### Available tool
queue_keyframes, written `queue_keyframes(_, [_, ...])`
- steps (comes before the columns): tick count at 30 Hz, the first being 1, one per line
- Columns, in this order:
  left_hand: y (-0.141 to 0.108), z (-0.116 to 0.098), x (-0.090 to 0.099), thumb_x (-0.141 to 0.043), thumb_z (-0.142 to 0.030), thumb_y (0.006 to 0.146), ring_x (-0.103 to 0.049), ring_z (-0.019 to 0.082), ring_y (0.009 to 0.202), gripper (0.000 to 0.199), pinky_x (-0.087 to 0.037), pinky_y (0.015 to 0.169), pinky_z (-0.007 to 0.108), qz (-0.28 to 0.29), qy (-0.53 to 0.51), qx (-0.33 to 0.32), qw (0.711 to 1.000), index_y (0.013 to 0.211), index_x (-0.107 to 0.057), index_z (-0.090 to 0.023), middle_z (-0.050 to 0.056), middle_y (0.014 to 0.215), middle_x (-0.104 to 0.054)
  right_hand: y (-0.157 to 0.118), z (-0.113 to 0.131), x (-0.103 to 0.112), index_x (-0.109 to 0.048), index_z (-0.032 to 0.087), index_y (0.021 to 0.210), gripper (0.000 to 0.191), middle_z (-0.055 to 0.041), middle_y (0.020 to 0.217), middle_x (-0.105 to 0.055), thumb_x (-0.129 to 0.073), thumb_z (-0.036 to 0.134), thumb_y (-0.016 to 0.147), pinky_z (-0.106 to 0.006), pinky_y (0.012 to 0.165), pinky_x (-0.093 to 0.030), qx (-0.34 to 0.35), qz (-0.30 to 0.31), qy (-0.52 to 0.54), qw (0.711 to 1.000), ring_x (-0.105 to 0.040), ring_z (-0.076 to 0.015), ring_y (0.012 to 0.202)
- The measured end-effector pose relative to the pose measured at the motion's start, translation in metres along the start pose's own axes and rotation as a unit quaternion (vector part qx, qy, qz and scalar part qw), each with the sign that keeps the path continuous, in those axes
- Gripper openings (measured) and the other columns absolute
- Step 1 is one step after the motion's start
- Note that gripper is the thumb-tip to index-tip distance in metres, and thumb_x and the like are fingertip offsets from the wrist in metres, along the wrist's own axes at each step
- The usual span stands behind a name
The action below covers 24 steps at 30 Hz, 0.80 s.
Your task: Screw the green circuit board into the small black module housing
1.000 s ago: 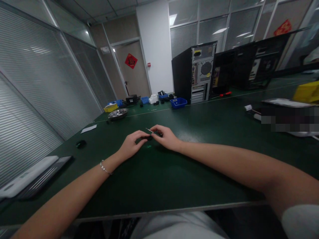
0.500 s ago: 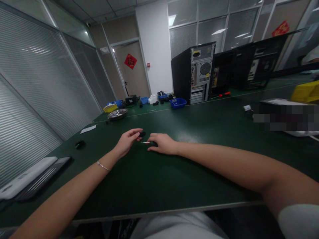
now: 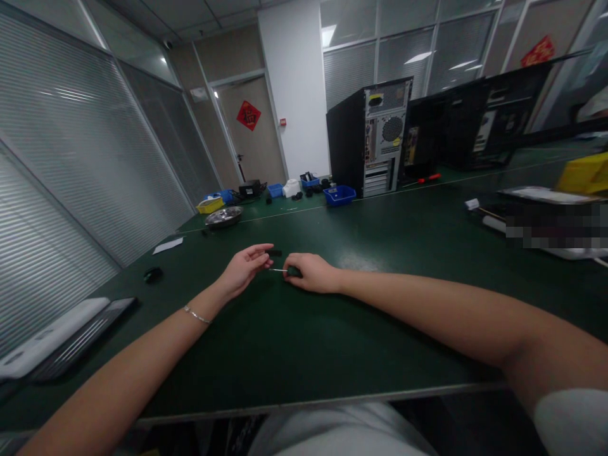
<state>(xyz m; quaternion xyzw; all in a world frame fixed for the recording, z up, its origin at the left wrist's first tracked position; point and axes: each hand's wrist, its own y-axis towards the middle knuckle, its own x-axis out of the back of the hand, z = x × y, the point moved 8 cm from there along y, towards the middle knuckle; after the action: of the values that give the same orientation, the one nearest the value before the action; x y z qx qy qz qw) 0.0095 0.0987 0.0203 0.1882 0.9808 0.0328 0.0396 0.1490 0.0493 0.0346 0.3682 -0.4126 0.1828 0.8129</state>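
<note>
My left hand (image 3: 246,269) pinches a small black part (image 3: 273,253) between its fingertips and thumb, above the green table. Too little of that part shows to tell its kind. Just to the right, my right hand (image 3: 311,273) is closed round the dark handle of a screwdriver (image 3: 278,270). The thin metal shaft points left, and its tip reaches close to the left thumb, below the black part. Whether the tip touches anything cannot be made out.
On the left lie a keyboard (image 3: 80,342), a mouse (image 3: 152,274) and a paper slip (image 3: 168,246). Farther back are a metal bowl (image 3: 224,216), a blue tray (image 3: 340,196) and a computer tower (image 3: 365,139). A yellow bin (image 3: 586,174) stands at the right.
The black part has turned and now looks flatter, sticking out to the right of the left fingertips. My right fingers have drawn in closer round the screwdriver handle.
</note>
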Motion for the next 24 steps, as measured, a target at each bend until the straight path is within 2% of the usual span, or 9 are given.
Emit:
queue_keyframes(4, [0.000, 0.001, -0.003, -0.071, -0.016, 0.079, -0.062, 0.012, 0.076, 0.029, -0.050, 0.075, 0.024, 0.009, 0.010, 0.006, 1.000, 0.107, -0.066, -0.012, 0.006, 0.085, -0.068, -0.001, -0.001, 0.007, -0.065, 0.017, 0.089, 0.010, -0.0039, 0.089, -0.065, -0.064, 0.015, 0.079, -0.029, 0.074, -0.045, 0.012, -0.035, 0.070, 0.997, -0.060, -0.0171, 0.081])
queue_keyframes(12, [-0.004, 0.006, -0.013, -0.074, -0.014, 0.075, -0.066, 0.014, 0.083, 0.022, -0.051, 0.081, 0.026, 0.035, 0.016, 0.026, 0.999, 0.094, -0.063, -0.011, 0.007, 0.093, -0.069, -0.005, -0.002, 0.032, -0.062, 0.018, 0.087, 0.005, -0.0035, 0.088, -0.061, -0.060, 0.017, 0.083, -0.029, 0.077, -0.045, 0.016, -0.172, 0.109, 0.979, -0.058, -0.0167, 0.084])
queue_keyframes(19, [-0.010, 0.006, -0.027, -0.074, -0.014, 0.075, -0.067, 0.015, 0.085, 0.022, -0.052, 0.082, 0.028, 0.078, 0.033, 0.043, 0.995, 0.092, -0.062, -0.011, 0.007, 0.093, -0.069, -0.005, 0.007, 0.034, -0.063, 0.017, 0.085, 0.006, -0.0044, 0.088, -0.059, -0.059, 0.012, 0.082, -0.028, 0.075, -0.046, 0.043, -0.168, 0.091, 0.981, -0.057, -0.0169, 0.083])
queue_keyframes(24, [-0.009, 0.008, -0.026, -0.075, -0.015, 0.074, -0.068, 0.015, 0.087, 0.022, -0.052, 0.084, 0.028, 0.079, 0.023, 0.035, 0.996, 0.091, -0.061, -0.011, 0.008, 0.096, -0.069, -0.005, 0.008, 0.031, -0.064, 0.017, 0.088, 0.009, -0.0050, 0.091, -0.059, -0.060, 0.012, 0.082, -0.028, 0.075, -0.047, 0.053, -0.156, 0.064, 0.984, -0.058, -0.0167, 0.084])
